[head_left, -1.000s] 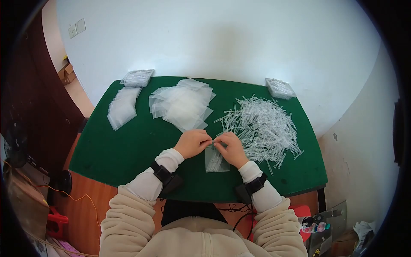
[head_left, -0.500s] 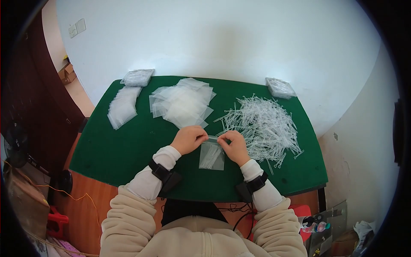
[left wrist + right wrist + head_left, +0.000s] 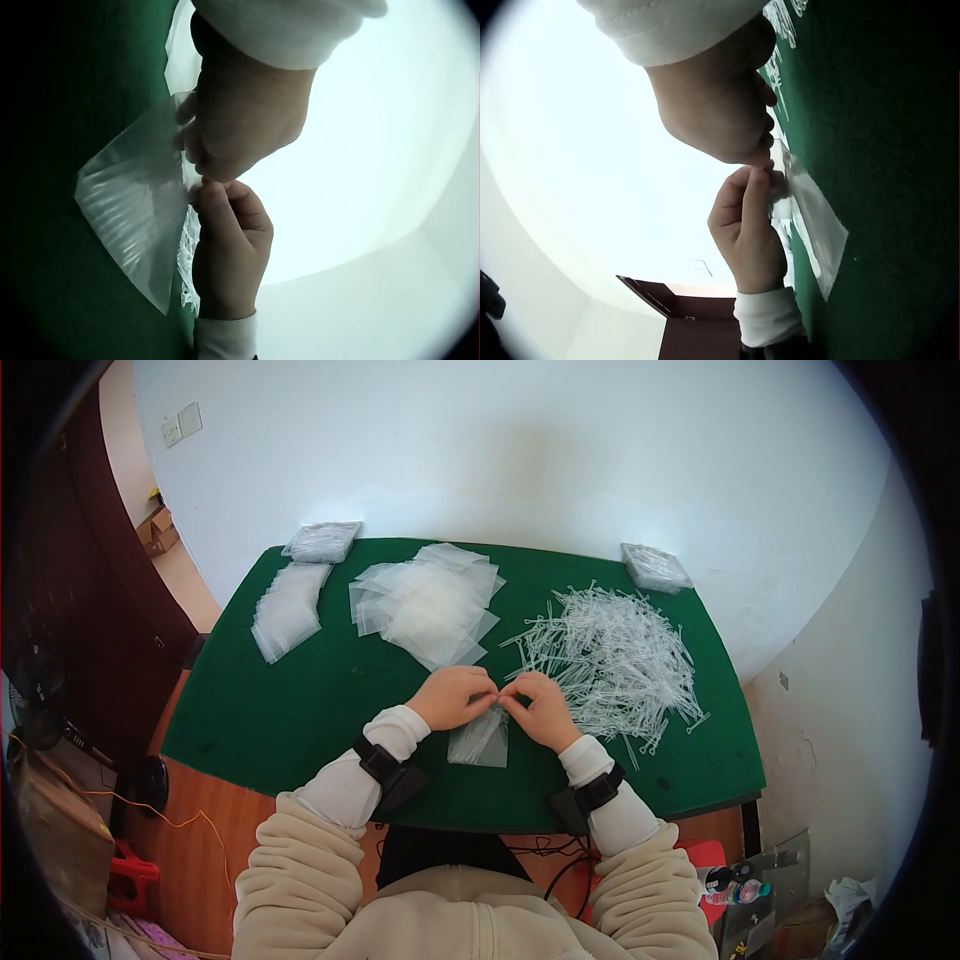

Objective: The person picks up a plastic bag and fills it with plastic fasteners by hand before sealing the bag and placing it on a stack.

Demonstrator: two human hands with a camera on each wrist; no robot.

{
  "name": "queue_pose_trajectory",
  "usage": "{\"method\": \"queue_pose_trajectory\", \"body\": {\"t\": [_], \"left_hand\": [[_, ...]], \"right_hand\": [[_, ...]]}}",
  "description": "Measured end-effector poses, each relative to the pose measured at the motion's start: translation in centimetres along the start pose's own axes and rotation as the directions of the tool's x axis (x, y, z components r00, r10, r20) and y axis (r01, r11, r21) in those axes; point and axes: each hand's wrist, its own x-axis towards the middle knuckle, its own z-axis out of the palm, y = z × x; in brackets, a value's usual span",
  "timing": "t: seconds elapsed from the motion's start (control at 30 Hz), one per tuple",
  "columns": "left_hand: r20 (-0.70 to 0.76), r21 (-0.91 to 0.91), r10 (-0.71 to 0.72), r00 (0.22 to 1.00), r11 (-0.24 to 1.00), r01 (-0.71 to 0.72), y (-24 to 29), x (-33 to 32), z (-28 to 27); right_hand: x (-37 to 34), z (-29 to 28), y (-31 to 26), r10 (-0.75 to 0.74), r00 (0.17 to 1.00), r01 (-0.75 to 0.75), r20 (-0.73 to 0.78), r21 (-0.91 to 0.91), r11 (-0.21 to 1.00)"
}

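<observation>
A small clear zip bag [image 3: 480,745] hangs over the near middle of the green table, with several thin clear plastic sticks [image 3: 124,217] lying side by side inside it. At its top edge my left hand [image 3: 453,697] pinches the plastic between thumb and fingers. My right hand [image 3: 542,713] pinches the same edge, and the fingertips of both hands meet there. In the left wrist view the bag's lower part slants down from the fingers. The right wrist view shows the bag [image 3: 816,229] nearly edge-on, its mouth partly hidden by the fingers.
A heap of loose clear plastic sticks [image 3: 620,665] spreads over the table's right side. Flat clear bags [image 3: 425,605] lie piled behind my hands. Fanned bags [image 3: 288,610] lie at the left. Packed bundles [image 3: 322,542] stand by the wall at the back left and back right.
Half a second ago my hands were apart at the bag's two top corners. Now the fingertips are together again, and the bag hangs further left under my left hand than one second ago.
</observation>
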Motion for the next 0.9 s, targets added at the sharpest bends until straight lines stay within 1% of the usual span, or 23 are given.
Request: {"method": "queue_pose_trajectory", "body": {"t": [0.03, 0.2, 0.3, 0.33, 0.43, 0.6, 0.7, 0.9], "left_hand": [[0.043, -0.019, 0.001, 0.999, 1.0, 0.0, 0.2, 0.0, 0.1], [0.054, -0.014, -0.014, 0.998, 1.0, 0.015, 0.1, 0.0, -0.2], [0.026, -0.004, -0.027, 0.999, 1.0, 0.028, 0.1, 0.0, -0.5], [0.026, -0.003, -0.027, 0.999, 1.0, 0.027, -0.1, 0.0, -0.6], [0.0, -0.003, -0.036, 0.999, 0.999, 0.036, -0.6, 0.0, -0.8], [0.004, 0.01, -0.063, 0.998, 0.998, 0.063, -1.1, 0.0, -1.4], [-0.012, 0.032, -0.057, 0.998, 0.998, 0.057, -1.1, 0.0, -1.5], [-0.007, 0.03, -0.075, 0.997, 0.997, 0.076, -1.2, 0.0, -1.7]], "right_hand": [[0.0, 0.0, -0.1, -0.021, 0.999, 0.021, 0.025, 0.018, 1.0], [0.1, 0.0, 0.1, -0.002, 0.999, 0.001, 0.035, 0.027, 1.0], [0.0, 0.0, 0.3, 0.088, 0.995, -0.09, 0.05, 0.049, 0.995], [0.0, -0.1, 0.4, 0.087, 0.995, -0.09, 0.049, 0.05, 0.995], [0.0, -0.2, 0.6, 0.131, 0.991, -0.132, 0.009, 0.047, 0.99], [0.1, -0.6, 0.9, 0.135, 0.99, -0.134, -0.03, 0.016, 0.991], [0.2, -1.0, 0.5, 0.247, 0.969, -0.247, -0.011, 0.01, 0.969], [0.1, -1.0, 0.8, 0.235, 0.971, -0.235, -0.039, 0.007, 0.972]]}}
